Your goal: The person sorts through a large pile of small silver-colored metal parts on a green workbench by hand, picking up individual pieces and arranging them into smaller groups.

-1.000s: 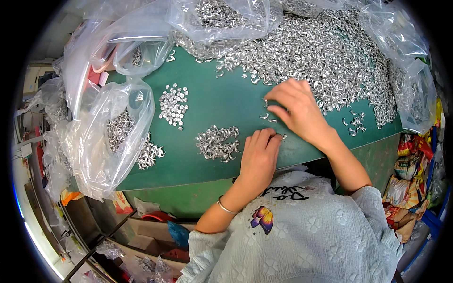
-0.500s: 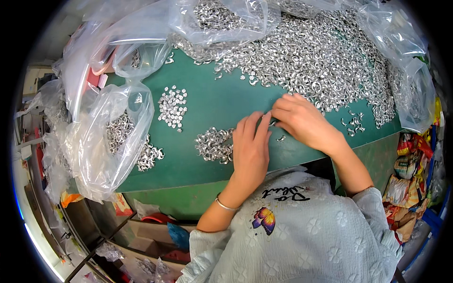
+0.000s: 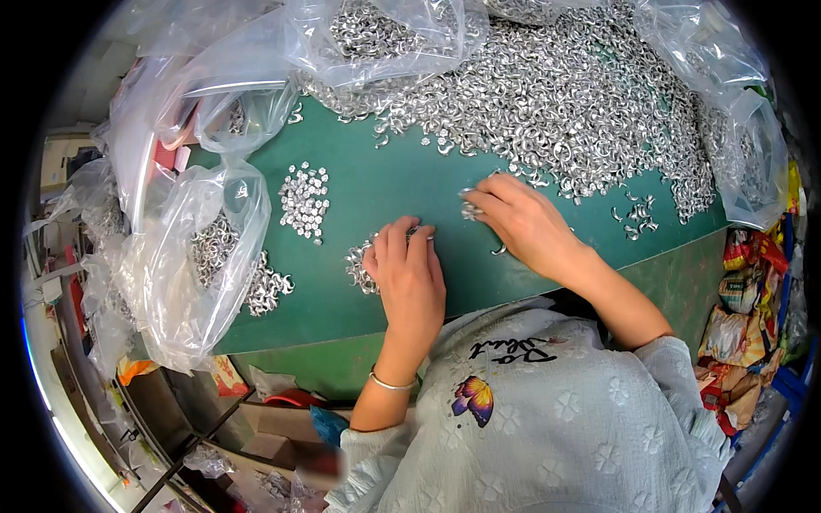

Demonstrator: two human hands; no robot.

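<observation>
My left hand (image 3: 407,275) lies palm down on the green table (image 3: 385,184), its fingers resting on the right edge of a small pile of silvery metal pieces (image 3: 357,261). My right hand (image 3: 523,224) reaches forward just short of the big heap of the same curved metal pieces (image 3: 556,94). Its fingertips pinch a few pieces (image 3: 468,203) against the table. A thin bracelet (image 3: 389,384) circles my left wrist.
Another small sorted pile (image 3: 304,198) lies further left. Clear plastic bags (image 3: 184,248) with more pieces crowd the left side, and others (image 3: 385,34) cover the back. A few loose pieces (image 3: 637,214) lie to the right. Colourful packets (image 3: 744,299) sit beyond the table's right edge.
My left hand slid left onto the small pile. My right hand drew back from the big heap toward me, dragging a few pieces along.
</observation>
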